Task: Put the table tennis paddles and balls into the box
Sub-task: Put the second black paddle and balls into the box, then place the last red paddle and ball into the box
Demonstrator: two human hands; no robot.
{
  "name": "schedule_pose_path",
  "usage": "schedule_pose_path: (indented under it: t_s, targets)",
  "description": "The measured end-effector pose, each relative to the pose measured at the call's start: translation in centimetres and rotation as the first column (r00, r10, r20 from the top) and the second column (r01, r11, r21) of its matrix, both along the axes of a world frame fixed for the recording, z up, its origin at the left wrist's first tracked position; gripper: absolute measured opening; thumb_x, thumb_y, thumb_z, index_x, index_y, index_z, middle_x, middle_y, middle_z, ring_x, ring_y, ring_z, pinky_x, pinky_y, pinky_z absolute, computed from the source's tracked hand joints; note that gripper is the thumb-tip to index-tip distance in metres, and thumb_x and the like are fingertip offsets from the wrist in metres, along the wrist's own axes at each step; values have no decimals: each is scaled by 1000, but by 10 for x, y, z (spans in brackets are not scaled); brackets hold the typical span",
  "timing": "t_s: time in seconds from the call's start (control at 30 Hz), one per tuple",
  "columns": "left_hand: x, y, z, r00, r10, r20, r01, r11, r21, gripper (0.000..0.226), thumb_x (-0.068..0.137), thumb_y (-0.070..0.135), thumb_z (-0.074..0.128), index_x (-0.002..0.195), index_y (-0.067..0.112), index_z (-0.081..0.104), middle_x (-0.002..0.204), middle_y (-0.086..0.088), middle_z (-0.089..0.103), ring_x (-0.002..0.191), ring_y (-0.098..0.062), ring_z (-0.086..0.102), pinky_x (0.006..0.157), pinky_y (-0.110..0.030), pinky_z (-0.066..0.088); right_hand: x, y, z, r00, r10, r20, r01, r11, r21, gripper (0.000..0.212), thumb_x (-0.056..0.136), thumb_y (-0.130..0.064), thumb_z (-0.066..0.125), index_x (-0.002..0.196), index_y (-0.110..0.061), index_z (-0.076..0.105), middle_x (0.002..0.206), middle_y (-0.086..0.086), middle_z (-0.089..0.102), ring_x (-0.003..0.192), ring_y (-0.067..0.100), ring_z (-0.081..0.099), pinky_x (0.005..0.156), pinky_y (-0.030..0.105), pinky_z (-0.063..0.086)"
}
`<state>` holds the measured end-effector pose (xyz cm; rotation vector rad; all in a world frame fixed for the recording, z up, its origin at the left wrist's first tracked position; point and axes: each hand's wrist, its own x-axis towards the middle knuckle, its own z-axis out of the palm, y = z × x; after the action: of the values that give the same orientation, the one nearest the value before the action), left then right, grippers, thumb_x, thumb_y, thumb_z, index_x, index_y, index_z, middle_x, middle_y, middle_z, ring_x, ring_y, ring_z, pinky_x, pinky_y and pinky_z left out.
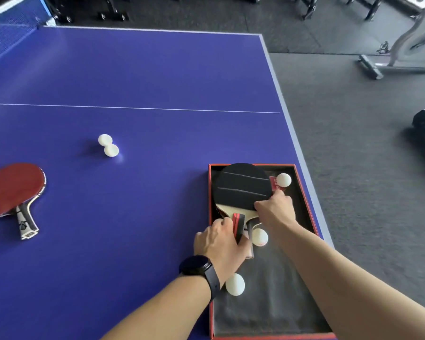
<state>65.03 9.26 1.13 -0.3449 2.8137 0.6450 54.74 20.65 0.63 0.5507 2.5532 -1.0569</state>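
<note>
Black rubber up, one paddle lies in the box, left hand wrapping its handle, right hand seemingly pinching the blade, while the red paddle, handle toward the person, lies well left, nearer the left hand.

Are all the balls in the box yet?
No, two balls sit out on the table, left of the box.

A black paddle is lying in the red box between both grips; a red paddle is resting far left.
</note>
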Motion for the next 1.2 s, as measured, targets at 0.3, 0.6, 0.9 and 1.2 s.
schedule_pose_path:
  t_s: [0.3,0.6,0.9,1.2]
  targets:
    - [10,-92,22,993,117,27,-115,992,-54,54,90,67,41,122,24,45,122,0,60,111,-28,59,88,-40,46,-3,-28,37,978,206,-44,-188,949,252,63,84,-21,57,142,-19,33,135,15,36,121,38,37,95,47,39]
    - [-27,-339,47,917,311,-250,-364,909,-202,70,90,50,57,149,20,35,152,-7,41,135,-34,42,107,-48,41,-32,-218,64,779,581,-236,-545,813,205,62,92,-33,54,148,-25,28,140,6,40,125,29,37,94,39,39]
    - [-37,-489,19,833,552,-37,-548,816,-185,89,83,63,60,153,27,19,162,-10,21,141,-40,31,109,-57,36,-69,-390,16,662,726,-187,-646,679,348,77,90,-54,54,151,-26,15,135,4,40,121,29,38,72,37,42]
    - [17,-481,-45,787,582,207,-530,808,-256,100,85,75,45,157,33,-11,167,-5,-18,149,-50,-7,104,-61,37,-78,-466,-44,644,747,-163,-543,597,591,91,88,-62,52,153,-29,-1,139,7,35,116,32,44,76,43,48]
